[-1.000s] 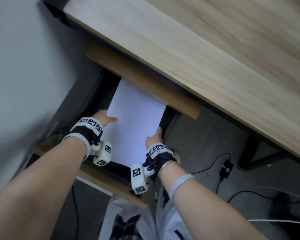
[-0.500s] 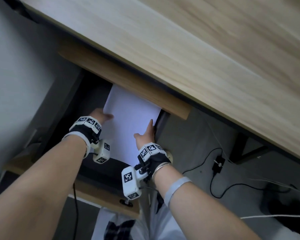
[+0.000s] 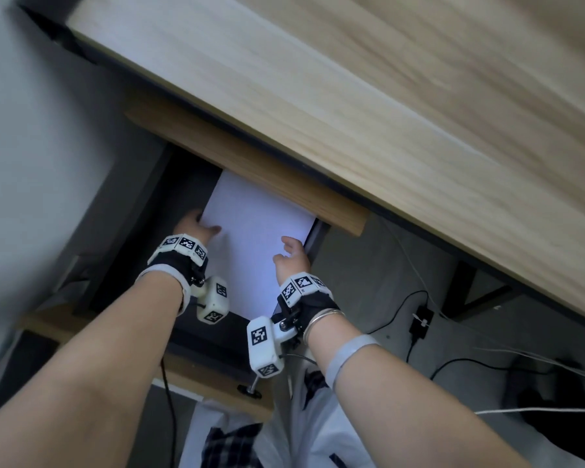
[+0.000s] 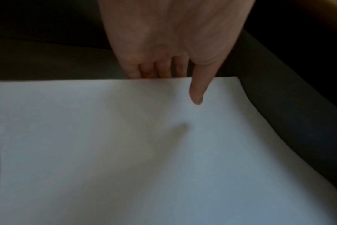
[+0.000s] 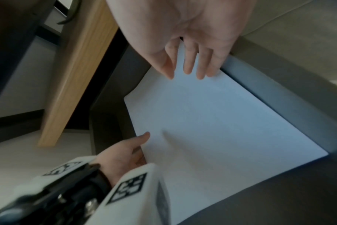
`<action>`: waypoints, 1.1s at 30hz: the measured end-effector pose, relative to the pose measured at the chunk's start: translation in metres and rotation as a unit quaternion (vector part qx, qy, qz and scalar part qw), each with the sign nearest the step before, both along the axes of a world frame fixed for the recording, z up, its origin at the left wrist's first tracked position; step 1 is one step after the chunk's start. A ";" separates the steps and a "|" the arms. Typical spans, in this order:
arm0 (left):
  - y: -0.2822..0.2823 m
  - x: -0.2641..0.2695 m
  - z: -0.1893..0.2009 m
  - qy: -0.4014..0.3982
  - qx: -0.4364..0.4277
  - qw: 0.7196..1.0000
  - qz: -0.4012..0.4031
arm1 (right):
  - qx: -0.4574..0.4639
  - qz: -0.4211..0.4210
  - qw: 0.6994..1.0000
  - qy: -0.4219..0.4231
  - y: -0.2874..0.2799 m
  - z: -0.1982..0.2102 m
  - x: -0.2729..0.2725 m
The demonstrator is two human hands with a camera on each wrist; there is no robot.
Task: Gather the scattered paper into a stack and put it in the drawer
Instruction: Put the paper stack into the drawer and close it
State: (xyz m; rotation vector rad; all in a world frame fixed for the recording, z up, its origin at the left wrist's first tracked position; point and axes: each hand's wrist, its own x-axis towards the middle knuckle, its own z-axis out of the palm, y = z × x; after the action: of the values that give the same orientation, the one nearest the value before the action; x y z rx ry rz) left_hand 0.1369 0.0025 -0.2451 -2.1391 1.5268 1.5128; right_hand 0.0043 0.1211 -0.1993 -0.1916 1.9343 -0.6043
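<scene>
White paper stack (image 3: 254, 244) lies flat inside open dark drawer (image 3: 196, 336), far end hidden beneath wooden drawer front (image 3: 250, 163) under tabletop (image 3: 352, 96). Left hand (image 3: 193, 228) grips stack's left edge: thumb (image 4: 197, 91) on top, fingers (image 4: 156, 70) curled underneath. Right hand (image 3: 293, 258) relaxed, straight fingers (image 5: 188, 64) resting on stack beside drawer's right wall (image 5: 279, 99). Cables (image 3: 399, 309) on floor.

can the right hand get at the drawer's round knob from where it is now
Probably yes. The right hand lies open on the white paper stack inside the dark drawer; the small round black knob on the wooden drawer front sits just below that wrist, with nothing between them.
</scene>
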 end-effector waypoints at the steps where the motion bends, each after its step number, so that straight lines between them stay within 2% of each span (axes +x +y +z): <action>1: 0.002 0.002 0.004 0.001 0.001 1.000 0.003 | -0.005 0.004 1.000 0.004 -0.001 0.003 -0.002; 7: 0.020 0.020 0.038 0.032 0.019 0.999 0.037 | -0.042 0.026 0.998 0.031 -0.008 0.035 -0.010; 14: 0.056 0.060 0.089 0.069 0.004 0.992 0.110 | -0.103 0.090 0.989 0.064 -0.028 0.107 -0.017; 18: 0.078 0.088 0.106 0.050 0.011 0.984 0.169 | -0.145 0.123 0.979 0.078 -0.046 0.154 -0.022; 22: 0.104 0.108 0.114 0.010 0.022 0.983 0.182 | -0.191 0.130 0.959 0.162 -0.064 0.188 -0.047; 24: 0.114 0.113 0.114 -0.024 0.034 0.980 0.194 | -0.167 0.155 0.945 0.235 -0.068 0.194 -0.071; 25: 0.119 0.113 0.121 -0.056 0.056 0.982 0.171 | -0.150 0.166 0.938 0.265 -0.069 0.194 -0.084; 27: 0.131 0.111 0.134 -0.133 0.120 0.983 0.037 | -0.100 0.174 0.925 0.322 -0.066 0.185 -0.109; 29: 0.145 0.108 0.147 -0.189 0.134 0.968 -0.094 | -0.035 0.149 0.910 0.386 -0.057 0.172 -0.128; 30: 0.150 0.106 0.151 -0.193 0.143 0.961 -0.135 | -0.014 0.122 0.902 0.415 -0.051 0.166 -0.132; 31: 0.153 0.106 0.146 -0.203 0.153 0.955 -0.155 | -0.011 0.098 0.893 0.439 -0.047 0.162 -0.135; 32: 0.154 0.110 0.133 -0.206 0.164 0.956 -0.132 | -0.018 0.086 0.883 0.461 -0.045 0.158 -0.136; 33: 0.154 0.115 0.116 -0.186 0.171 0.966 -0.056 | -0.024 0.087 0.873 0.480 -0.044 0.153 -0.136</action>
State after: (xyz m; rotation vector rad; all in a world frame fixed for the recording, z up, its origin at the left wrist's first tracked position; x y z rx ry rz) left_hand 0.2516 0.1568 -0.1287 -1.9584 1.1439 1.1539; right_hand -0.1317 0.0775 -0.0461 -0.8164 2.8081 -0.4631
